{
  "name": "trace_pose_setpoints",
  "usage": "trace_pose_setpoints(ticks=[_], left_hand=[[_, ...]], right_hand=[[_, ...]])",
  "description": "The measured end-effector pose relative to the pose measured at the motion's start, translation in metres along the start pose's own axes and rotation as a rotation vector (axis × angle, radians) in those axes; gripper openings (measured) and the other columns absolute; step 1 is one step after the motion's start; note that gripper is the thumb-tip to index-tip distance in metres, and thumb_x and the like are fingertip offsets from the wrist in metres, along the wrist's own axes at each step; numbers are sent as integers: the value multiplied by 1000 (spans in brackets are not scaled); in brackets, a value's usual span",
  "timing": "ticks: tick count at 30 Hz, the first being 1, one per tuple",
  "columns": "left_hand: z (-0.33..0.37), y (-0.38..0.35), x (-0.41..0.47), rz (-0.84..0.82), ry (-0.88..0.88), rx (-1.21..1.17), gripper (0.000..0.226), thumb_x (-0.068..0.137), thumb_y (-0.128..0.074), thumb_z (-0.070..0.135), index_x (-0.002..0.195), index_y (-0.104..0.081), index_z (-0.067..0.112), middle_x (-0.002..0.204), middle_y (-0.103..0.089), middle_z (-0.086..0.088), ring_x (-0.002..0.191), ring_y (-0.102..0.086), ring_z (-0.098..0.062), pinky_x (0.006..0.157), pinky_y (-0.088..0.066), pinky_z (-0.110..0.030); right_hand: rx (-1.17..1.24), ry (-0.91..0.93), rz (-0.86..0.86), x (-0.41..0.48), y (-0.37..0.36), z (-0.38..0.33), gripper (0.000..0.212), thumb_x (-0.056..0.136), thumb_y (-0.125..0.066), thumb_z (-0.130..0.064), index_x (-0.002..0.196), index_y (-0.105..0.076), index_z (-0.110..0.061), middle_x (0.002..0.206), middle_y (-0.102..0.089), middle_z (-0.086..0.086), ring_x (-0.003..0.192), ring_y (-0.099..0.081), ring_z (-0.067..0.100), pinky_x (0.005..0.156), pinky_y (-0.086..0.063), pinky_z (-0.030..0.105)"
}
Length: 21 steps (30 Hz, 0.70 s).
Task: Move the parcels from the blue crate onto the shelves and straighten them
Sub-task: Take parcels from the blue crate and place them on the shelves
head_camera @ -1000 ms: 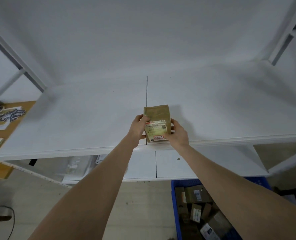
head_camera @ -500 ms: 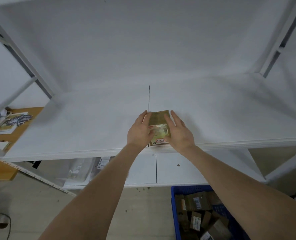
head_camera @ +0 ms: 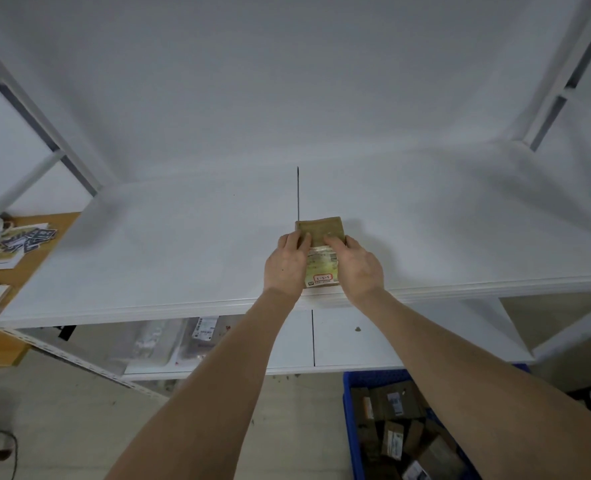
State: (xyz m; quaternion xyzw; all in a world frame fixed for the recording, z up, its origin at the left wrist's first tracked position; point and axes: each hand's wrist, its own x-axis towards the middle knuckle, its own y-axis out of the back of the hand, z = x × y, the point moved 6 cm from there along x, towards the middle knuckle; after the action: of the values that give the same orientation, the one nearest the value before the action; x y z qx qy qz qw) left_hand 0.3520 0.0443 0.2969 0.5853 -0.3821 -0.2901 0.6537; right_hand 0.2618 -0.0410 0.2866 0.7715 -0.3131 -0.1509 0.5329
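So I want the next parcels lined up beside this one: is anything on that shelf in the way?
Nothing visible. The parcel, held between the left hand and right hand, is the only thing on the white shelf; the boards either side of it are bare.

parcel | white label, red-outlined box, digits upside down, roughly "5-5-2" | other print unreadable
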Motion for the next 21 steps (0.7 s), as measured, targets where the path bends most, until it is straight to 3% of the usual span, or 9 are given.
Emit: trace_pose_setpoints(ticks=[12,21], left_hand=[[-11,-9,40,-14,-22,-55,69,86,-59,4,147,-26,7,149,-31,-7,135,-32,-21,94,-46,-32],[-15,-12,67,-33,-25,-27,73,84,-62,2,147,-25,6,147,-32,-7,134,-32,-21,92,-46,-30]], right_hand=[[-5,-13,10,36,-8,1,64,87,-48,-1,144,-36,-27,128,-48,8,94,-61,37,77,-50,40],[7,-42,9,60,-10,2,66,86,-53,1,144,-36,-27,129,-46,8,94,-62,36,79,-52,42]])
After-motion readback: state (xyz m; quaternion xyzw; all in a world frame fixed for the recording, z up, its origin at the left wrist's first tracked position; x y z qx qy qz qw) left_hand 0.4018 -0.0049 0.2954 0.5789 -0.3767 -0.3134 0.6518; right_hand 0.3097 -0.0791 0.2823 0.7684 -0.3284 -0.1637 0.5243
